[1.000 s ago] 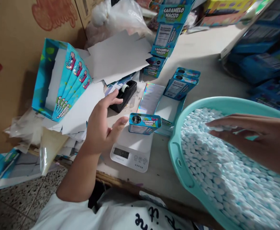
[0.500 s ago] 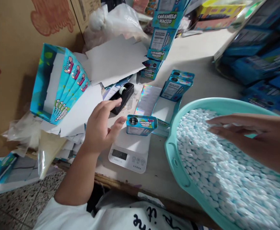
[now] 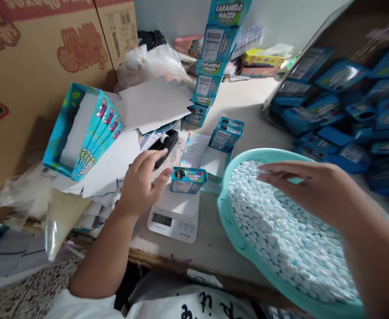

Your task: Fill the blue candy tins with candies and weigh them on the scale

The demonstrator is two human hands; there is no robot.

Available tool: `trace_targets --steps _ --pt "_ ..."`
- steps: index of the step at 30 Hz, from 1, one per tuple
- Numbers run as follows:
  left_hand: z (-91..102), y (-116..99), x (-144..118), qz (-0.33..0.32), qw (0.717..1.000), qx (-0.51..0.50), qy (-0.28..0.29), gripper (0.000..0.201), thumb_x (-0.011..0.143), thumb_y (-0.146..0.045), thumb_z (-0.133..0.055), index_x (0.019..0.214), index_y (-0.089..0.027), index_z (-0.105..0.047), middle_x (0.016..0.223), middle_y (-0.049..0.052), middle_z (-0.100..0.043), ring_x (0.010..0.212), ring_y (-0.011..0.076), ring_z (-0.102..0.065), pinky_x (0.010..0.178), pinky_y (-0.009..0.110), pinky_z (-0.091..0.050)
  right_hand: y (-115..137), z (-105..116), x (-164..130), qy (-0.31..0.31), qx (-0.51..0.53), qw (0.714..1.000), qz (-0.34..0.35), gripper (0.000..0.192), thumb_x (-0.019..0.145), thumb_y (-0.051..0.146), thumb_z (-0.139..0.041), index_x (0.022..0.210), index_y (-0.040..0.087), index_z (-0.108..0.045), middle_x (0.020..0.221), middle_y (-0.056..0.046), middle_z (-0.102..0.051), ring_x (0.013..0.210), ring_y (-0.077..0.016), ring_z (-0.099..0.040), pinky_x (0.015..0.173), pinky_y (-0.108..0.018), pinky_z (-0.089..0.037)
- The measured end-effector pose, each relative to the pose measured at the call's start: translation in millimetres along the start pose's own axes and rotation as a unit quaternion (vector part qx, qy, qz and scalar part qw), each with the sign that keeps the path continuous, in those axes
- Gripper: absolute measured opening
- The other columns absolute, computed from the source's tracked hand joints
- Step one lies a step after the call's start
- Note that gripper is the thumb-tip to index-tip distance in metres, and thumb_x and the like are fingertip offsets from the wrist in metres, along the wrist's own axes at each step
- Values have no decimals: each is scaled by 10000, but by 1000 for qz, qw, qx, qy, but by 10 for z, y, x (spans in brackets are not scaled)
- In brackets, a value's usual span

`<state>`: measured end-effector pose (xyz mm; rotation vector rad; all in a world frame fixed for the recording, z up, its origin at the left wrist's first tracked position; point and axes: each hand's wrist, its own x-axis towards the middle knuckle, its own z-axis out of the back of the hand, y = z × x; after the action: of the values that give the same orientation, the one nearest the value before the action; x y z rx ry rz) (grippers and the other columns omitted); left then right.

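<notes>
Both hands were held open and empty: the left hand (image 3: 141,184) was spread beside the small candy tin (image 3: 188,180), its thumb almost at the tin's near end without clear contact, while the right hand (image 3: 309,188) was stretched flat over the white candies (image 3: 280,239), fingers loosely extended and nothing pinched between them. The tin was seen lying on its side on the white scale (image 3: 176,212), between the two hands, its round opening turned toward the left hand. To do the weighing well, it was judged that the tin should be left untouched while the display was read, and that candies should be picked out in small pinches. The teal basin (image 3: 225,217) was set at the worktop (image 3: 214,241) edge, just right of the scale. Further back, a black tape dispenser (image 3: 166,144) and two more tins (image 3: 225,133) were placed, then loose white card sheets (image 3: 154,104), an open blue display carton (image 3: 81,130) and a tall stack of boxes (image 3: 212,66).
</notes>
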<state>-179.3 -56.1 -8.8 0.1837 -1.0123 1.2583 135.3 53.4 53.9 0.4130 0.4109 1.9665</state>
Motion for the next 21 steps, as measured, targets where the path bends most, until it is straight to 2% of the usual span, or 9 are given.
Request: trace_targets --steps 2,4,6,8,11,15,18,21 --pt "-16 22 0 1 1000 -5 -11 348 1031 -401 -513 1249 -150 -614 1152 122 -704 1113 226 -669 983 380 -554 196 -36 -4 -27 5 994 108 279 907 441 -628 951 238 -813 946 -54 -801 725 -216 -722 642 -326 -557" --pt "-30 40 4 5 1000 -9 -17 354 1033 -422 -504 1242 -159 -614 1148 118 -707 1110 229 -673 984 393 -559 448 -85 28 -27 -8 970 240 297 979 375 -570 1001 200 -809 965 -78 -798 818 -223 -736 731 -333 -578" --pt "-36 50 9 16 999 -20 -20 356 1032 -440 -502 1232 -169 -617 1148 114 -709 1110 232 -676 981 399 -564 706 -149 105 -3 -28 939 344 307 1016 302 -527 1051 165 -799 983 -98 -792 888 -226 -736 812 -343 -577" --pt "-32 51 15 32 998 -39 -22 352 1036 -442 -492 1221 -172 -620 1140 109 -710 1101 226 -681 967 386 -569 918 -230 223 41 -38 917 394 295 1021 265 -528 1089 147 -789 997 -105 -787 893 -221 -730 825 -340 -571" --pt "-17 52 22 52 997 -55 -24 342 1046 -426 -470 1214 -171 -623 1140 107 -712 1099 218 -686 964 368 -569 1096 -378 428 107 -52 908 402 223 981 237 -608 1082 156 -789 981 -88 -783 884 -210 -727 826 -317 -561" --pt "-14 76 24 51 998 -30 -14 351 1045 -414 -467 1224 -152 -619 1162 125 -710 1126 238 -682 986 386 -563 1168 -521 572 170 -82 902 388 180 908 204 -695 1053 161 -792 972 -82 -777 866 -203 -732 804 -291 -566" --pt "-26 95 20 53 998 -11 -6 372 1048 -413 -459 1245 -136 -609 1177 136 -706 1136 249 -679 989 392 -561 1194 -486 502 139 -94 912 374 247 934 223 -646 1139 162 -768 1051 -104 -768 923 -221 -736 855 -319 -580" --pt "-34 105 13 44 999 -7 -7 378 1049 -418 -456 1253 -134 -600 1185 135 -704 1137 247 -675 984 386 -560 1083 -318 348 74 -139 926 343 299 981 251 -524 1154 185 -759 1138 -113 -753 1010 -272 -732 886 -400 -598"
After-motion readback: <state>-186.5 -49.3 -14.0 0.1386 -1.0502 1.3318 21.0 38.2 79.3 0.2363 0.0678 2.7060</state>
